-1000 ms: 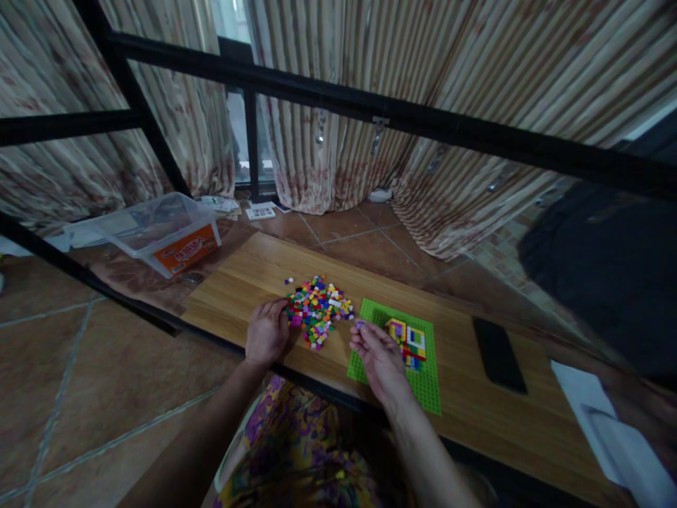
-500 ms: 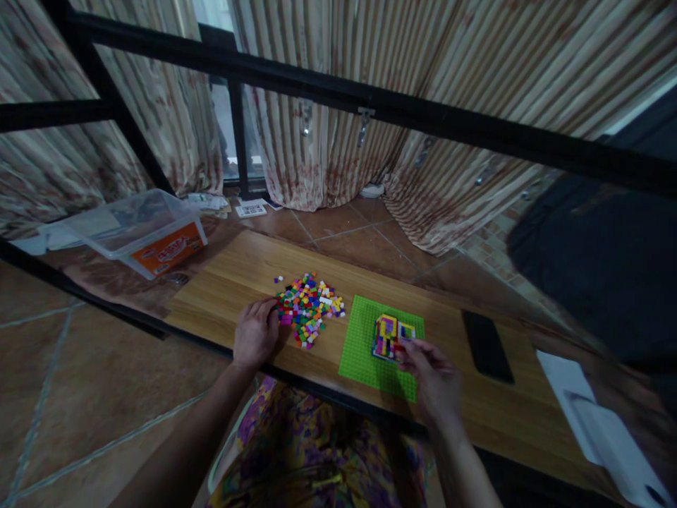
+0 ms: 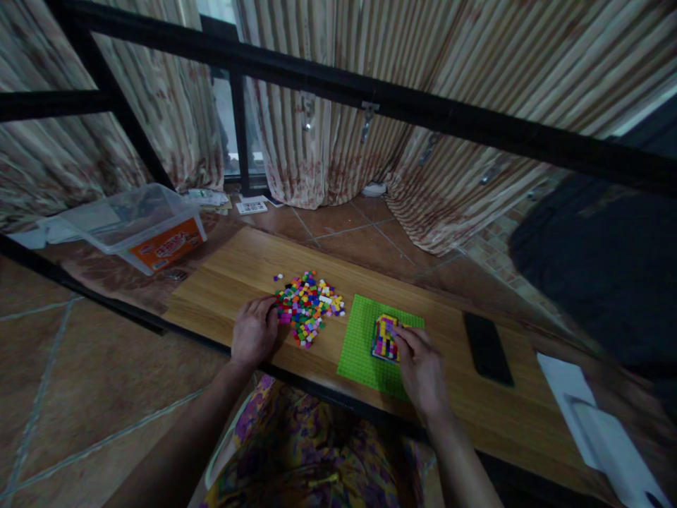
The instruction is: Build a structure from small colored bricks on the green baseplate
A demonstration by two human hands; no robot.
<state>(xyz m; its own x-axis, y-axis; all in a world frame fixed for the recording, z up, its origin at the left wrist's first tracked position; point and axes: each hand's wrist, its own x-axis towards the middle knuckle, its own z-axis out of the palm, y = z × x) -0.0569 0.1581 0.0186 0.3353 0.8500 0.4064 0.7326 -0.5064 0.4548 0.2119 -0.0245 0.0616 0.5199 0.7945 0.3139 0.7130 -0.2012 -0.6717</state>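
My left hand (image 3: 254, 330) rests on the wooden board with its fingers curled together at the left edge of a pile of small coloured building bricks (image 3: 309, 303). Whatever its fingertips hold, if anything, is hidden. On a green studded baseplate (image 3: 355, 346) stands a low, many-coloured brick build (image 3: 381, 342). Over its right side reaches my right hand (image 3: 423, 363), thumb and fingers pinched on a small purple brick (image 3: 392, 329) at the top of the build. The hand covers the build's right part.
A black phone (image 3: 487, 348) lies on the board (image 3: 222, 282) right of the baseplate. Beyond the left end is a clear plastic box (image 3: 148, 222) with an orange label. White objects (image 3: 597, 416) lie at the right. A dark metal bar (image 3: 338, 81) crosses before the curtains.
My right hand has moved left and slightly up across the build, carrying the purple brick to its upper middle. My left hand has stayed nearly still by the pile.
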